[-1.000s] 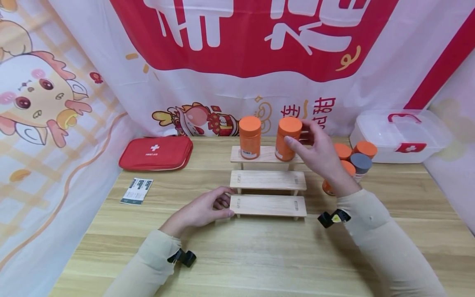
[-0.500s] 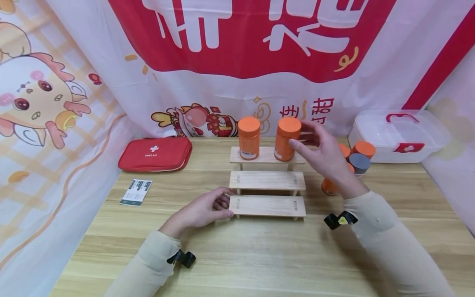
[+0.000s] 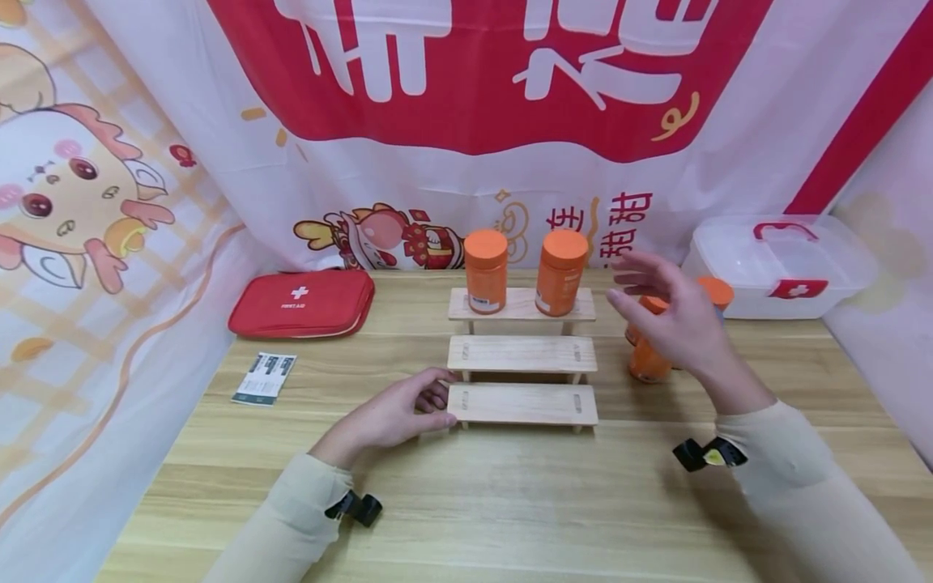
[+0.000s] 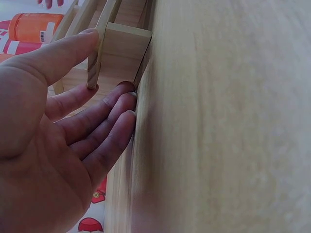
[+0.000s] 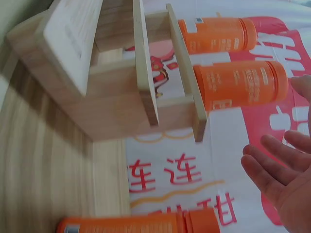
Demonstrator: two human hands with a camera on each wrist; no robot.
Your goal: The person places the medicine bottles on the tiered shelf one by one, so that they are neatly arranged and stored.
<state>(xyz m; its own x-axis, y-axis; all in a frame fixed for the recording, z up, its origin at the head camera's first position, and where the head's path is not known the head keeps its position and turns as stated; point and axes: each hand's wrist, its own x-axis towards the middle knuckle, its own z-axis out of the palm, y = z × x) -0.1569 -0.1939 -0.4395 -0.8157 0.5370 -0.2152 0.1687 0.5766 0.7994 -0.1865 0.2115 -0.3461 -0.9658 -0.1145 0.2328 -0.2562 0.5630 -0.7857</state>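
Note:
A three-tier wooden step rack (image 3: 521,354) stands on the table. Two orange bottles with orange lids, one at left (image 3: 486,271) and one at right (image 3: 560,273), stand upright on its top tier. My left hand (image 3: 386,413) pinches the left end of the lowest tier. In the left wrist view the thumb lies over that board's edge and the index finger under it. My right hand (image 3: 674,312) hovers right of the rack, fingers spread and holding nothing. The right wrist view shows its fingers apart from the nearer bottle (image 5: 245,85).
Several more bottles, one of them orange (image 3: 649,362), stand on the table at right, partly hidden behind my right hand. A clear first-aid box (image 3: 743,279) sits behind them. At left lie a red first-aid pouch (image 3: 302,304) and a printed packet (image 3: 265,378). A printed cloth backs the table.
My right hand has let go of the right bottle on the top tier and drawn away to the right. That bottle stays in place. My left hand keeps its hold on the rack.

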